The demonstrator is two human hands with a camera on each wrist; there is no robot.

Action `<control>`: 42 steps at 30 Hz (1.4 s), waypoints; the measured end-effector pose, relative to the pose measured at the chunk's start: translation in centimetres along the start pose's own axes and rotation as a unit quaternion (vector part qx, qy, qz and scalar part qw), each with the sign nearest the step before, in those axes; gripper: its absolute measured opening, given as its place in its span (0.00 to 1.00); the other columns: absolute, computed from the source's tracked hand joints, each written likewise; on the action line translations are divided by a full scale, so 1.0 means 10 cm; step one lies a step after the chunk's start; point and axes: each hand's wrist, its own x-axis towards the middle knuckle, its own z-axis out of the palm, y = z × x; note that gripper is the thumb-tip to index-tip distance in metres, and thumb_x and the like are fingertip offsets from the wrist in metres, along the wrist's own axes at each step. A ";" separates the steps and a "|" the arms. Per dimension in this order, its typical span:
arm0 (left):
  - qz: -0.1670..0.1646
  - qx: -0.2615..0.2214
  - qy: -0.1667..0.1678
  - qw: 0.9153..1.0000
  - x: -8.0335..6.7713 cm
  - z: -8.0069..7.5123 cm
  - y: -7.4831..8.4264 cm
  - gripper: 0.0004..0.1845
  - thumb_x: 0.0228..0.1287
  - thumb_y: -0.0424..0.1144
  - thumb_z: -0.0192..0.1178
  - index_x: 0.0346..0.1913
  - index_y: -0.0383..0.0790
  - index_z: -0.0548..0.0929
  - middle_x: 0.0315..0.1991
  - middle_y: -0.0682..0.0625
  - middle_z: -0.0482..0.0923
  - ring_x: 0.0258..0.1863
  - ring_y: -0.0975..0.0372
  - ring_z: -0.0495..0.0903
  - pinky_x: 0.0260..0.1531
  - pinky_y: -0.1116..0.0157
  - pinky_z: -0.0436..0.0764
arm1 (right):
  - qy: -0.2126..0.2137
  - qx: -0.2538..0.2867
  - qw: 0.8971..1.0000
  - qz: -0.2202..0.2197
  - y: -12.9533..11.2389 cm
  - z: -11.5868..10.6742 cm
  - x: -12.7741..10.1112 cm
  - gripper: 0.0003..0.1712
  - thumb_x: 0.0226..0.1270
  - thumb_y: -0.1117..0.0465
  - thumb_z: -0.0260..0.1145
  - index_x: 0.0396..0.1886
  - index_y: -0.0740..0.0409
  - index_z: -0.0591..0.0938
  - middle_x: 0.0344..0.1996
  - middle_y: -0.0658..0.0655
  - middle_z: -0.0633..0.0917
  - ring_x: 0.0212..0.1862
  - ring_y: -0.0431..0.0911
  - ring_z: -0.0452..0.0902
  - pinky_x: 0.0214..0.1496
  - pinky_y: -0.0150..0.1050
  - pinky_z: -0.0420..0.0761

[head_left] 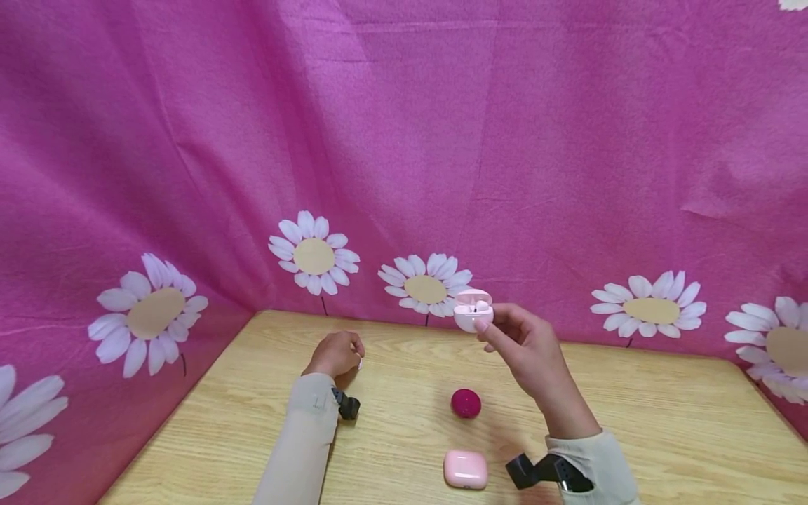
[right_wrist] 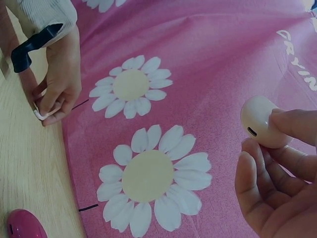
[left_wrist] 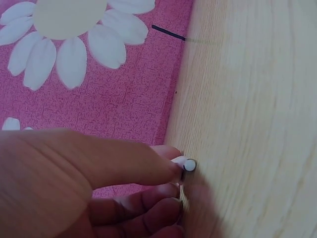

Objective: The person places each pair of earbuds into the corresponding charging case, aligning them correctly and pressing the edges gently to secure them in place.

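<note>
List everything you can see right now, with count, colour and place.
open earbud case: 1, pale pink, lid up, held above the table's far side
earbud: 1, white, pinched at the table surface, left side
round case: 1, magenta, table centre
closed case: 1, light pink, near edge, in front of the round case
table: 1, light wood
backdrop: 1, pink cloth with white daisies
left hand: fingers pinch the earbud
right hand: fingers hold the open earbud case

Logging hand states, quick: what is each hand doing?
Left hand: pinching a white earbud on the table.
Right hand: holding the open pink case.
</note>
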 end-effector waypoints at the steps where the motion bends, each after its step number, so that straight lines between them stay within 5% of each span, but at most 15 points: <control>1: 0.002 0.003 0.001 1.000 0.00 0.00 0.00 0.06 0.54 0.28 0.64 0.27 0.44 0.82 0.27 0.51 0.74 0.30 0.58 0.72 0.31 0.63 0.69 | 0.000 -0.001 1.000 0.000 0.00 0.00 0.00 0.14 0.66 0.63 0.66 0.48 0.66 0.81 0.35 0.59 0.82 0.34 0.43 0.81 0.35 0.37 0.83; 18: 0.031 0.029 -0.004 0.999 -0.04 -0.03 0.02 0.09 0.54 0.31 0.65 0.27 0.43 0.74 0.24 0.51 0.73 0.27 0.58 0.71 0.28 0.63 0.69 | 0.006 0.001 1.000 -0.001 -0.01 0.00 0.00 0.14 0.66 0.63 0.66 0.48 0.67 0.81 0.35 0.60 0.82 0.34 0.47 0.81 0.34 0.37 0.83; 29: 0.032 0.000 0.001 0.999 -0.03 -0.02 0.06 0.11 0.54 0.36 0.67 0.26 0.42 0.72 0.18 0.52 0.69 0.21 0.60 0.71 0.21 0.65 0.66 | 0.006 0.004 1.000 -0.003 -0.03 0.00 0.00 0.14 0.66 0.64 0.65 0.47 0.68 0.81 0.35 0.63 0.82 0.34 0.41 0.80 0.35 0.35 0.82; 42: 0.055 -0.010 0.000 0.998 -0.04 -0.10 0.15 0.07 0.55 0.36 0.62 0.27 0.44 0.73 0.21 0.52 0.68 0.24 0.59 0.70 0.26 0.63 0.67 | 0.003 -0.002 1.000 -0.001 -0.01 0.00 0.00 0.14 0.66 0.63 0.66 0.48 0.67 0.80 0.35 0.60 0.83 0.34 0.42 0.81 0.35 0.36 0.83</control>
